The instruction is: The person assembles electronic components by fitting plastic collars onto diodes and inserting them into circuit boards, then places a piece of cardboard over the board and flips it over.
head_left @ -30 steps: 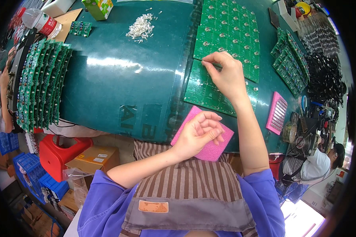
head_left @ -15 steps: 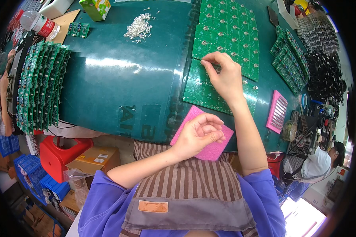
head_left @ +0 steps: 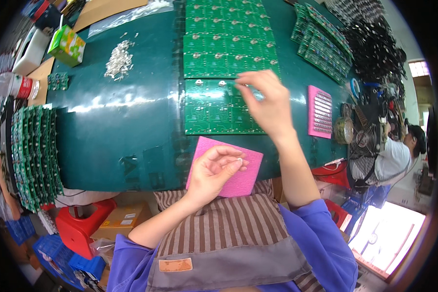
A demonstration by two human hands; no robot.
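My right hand [head_left: 267,100] hovers over the near green circuit board [head_left: 207,114], thumb and index finger pinched together at its far edge. Whatever that pinch holds is too small to make out. Two small round metal-and-white parts [head_left: 222,83] stand on that board, left of my fingertips. My left hand [head_left: 211,173] is turned palm up above a pink foam pad [head_left: 250,168], fingers curled. A tiny white piece [head_left: 240,159] shows between its thumb and fingertips. Beyond, a larger green board panel [head_left: 228,44] carries rows of similar round parts.
A heap of small white parts [head_left: 119,61] lies on the green mat at the left. Stacked circuit boards [head_left: 34,155] stand at the left edge; more boards [head_left: 323,48] lie far right. A second pink pad [head_left: 320,112] holds rows of metal parts. A person [head_left: 394,155] sits at right.
The view has shifted, so the table's things appear further left. My right hand has moved rightward along the near board's far edge, uncovering round parts. A white piece now shows in my left fingers.
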